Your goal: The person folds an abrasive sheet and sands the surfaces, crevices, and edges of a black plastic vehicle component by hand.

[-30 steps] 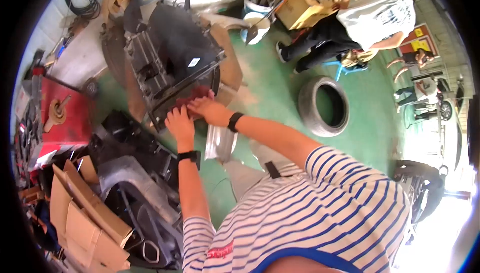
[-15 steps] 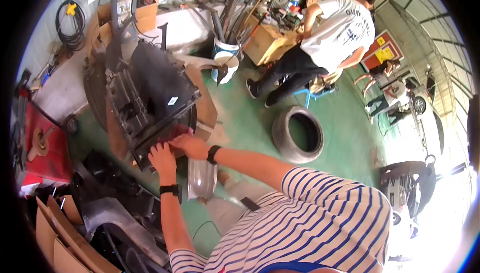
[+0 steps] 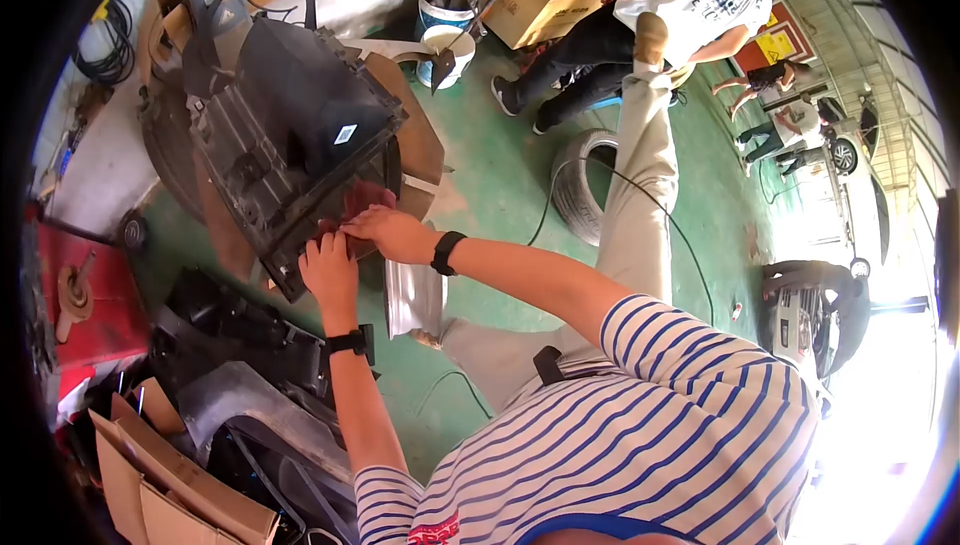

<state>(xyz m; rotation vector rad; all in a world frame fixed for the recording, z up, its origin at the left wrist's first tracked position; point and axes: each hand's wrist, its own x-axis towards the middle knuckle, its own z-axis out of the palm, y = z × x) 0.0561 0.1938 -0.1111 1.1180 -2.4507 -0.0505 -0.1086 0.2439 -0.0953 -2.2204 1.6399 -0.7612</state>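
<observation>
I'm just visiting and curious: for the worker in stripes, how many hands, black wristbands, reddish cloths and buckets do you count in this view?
Hands: 2 (left hand, right hand)
Black wristbands: 2 (left wristband, right wristband)
Reddish cloths: 1 (reddish cloth, by the hands)
Buckets: 2 (blue-and-white bucket, white bucket)
Total: 7

This looks like a vehicle repair workshop: a loose tyre (image 3: 572,200) lies on the green floor (image 3: 490,160), a car (image 3: 793,325) stands by the bright opening, steel framing (image 3: 885,40) carries the roof, and a big black moulded part (image 3: 300,80) sits near a carton (image 3: 530,13) and a bucket (image 3: 443,20).
</observation>
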